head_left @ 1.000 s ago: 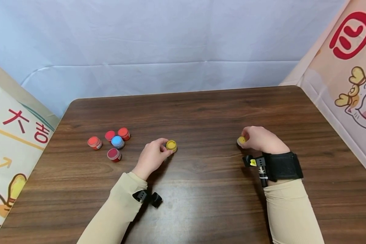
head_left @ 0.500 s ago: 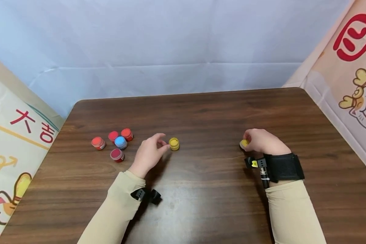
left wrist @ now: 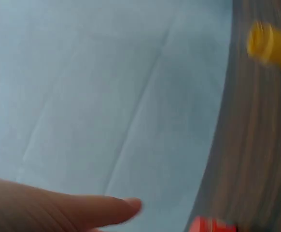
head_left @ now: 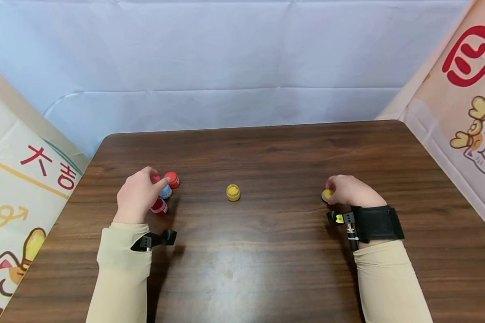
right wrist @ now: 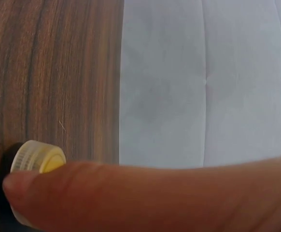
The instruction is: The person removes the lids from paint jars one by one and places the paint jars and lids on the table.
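Note:
My left hand (head_left: 137, 195) is over the group of small paint jars at the left, thumb and forefinger apart. Around its fingers show a blue jar (head_left: 165, 192), a dark red jar (head_left: 159, 207) and an orange-red jar (head_left: 172, 180); a pinkish-red one is partly covered. Whether the fingertips touch any jar cannot be told. A yellow jar (head_left: 233, 193) stands by itself near the table's middle. At the right, my right hand (head_left: 353, 190) pinches a small clear-rimmed, ribbed lid (right wrist: 36, 157) with yellow on it, down at the tabletop.
The brown wood-grain table (head_left: 275, 251) has rounded far corners. Behind it hangs a pale blue-white cloth (head_left: 242, 107). Printed cloths stand along the left and right sides. Black camera straps sit on both wrists.
My left hand has let go of the yellow jar and moved left to the coloured jars. The yellow jar stays standing. My right hand keeps its place with the lid.

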### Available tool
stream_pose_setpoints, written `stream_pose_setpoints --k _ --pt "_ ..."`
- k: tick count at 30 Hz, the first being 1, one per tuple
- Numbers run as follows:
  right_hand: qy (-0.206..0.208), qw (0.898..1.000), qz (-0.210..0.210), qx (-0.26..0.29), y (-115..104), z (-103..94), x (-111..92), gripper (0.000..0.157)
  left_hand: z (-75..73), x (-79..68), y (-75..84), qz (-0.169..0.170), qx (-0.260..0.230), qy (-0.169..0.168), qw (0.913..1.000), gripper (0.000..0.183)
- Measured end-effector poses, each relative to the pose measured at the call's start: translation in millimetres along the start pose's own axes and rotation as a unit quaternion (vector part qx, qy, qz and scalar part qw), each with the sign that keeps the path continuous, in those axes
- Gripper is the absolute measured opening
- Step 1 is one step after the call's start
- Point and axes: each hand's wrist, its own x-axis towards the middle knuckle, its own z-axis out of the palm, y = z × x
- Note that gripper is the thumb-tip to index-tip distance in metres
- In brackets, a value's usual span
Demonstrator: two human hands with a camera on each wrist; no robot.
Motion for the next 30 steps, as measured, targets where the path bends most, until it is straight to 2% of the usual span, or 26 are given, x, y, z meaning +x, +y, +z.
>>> stream_pose_setpoints --k 3,7,11,16,20,24,30 --pt "0.0 1.0 0.003 0.0 4 -0.3 -1 0.026 2.6 5.2 -7.8 -0.039 0.049 -0.031 0.9976 0.045" --pt "0.001 1.0 0.011 0.01 7 -0.1 -3 0.028 10.7 11.7 -13.6 -0.067 0.075 -0.053 0.9936 0.046" --pt "0.001 1.0 0.017 0.012 7 0.0 -3 0.03 18.6 15.1 -13.6 -0.083 0.08 -0.054 0.9918 0.05" --pt "-0.001 1.0 0.022 0.011 7 -1.0 -4 0.031 27.5 17.0 -9.6 -0.091 0.081 -0.04 0.9918 0.051" --pt "0.001 1.0 0.024 0.012 7 -1.9 -4 0.03 29.1 16.6 -7.7 -0.084 0.083 -0.03 0.9925 0.047" --pt "0.005 1.0 0.024 0.016 5 -0.3 -4 0.028 23.2 11.3 -4.9 -0.066 0.069 -0.008 0.9954 0.038" --pt "0.009 0.999 0.03 0.017 3 2.4 -3 0.027 16.6 2.5 7.1 0.001 0.005 0.048 0.9988 0.042"
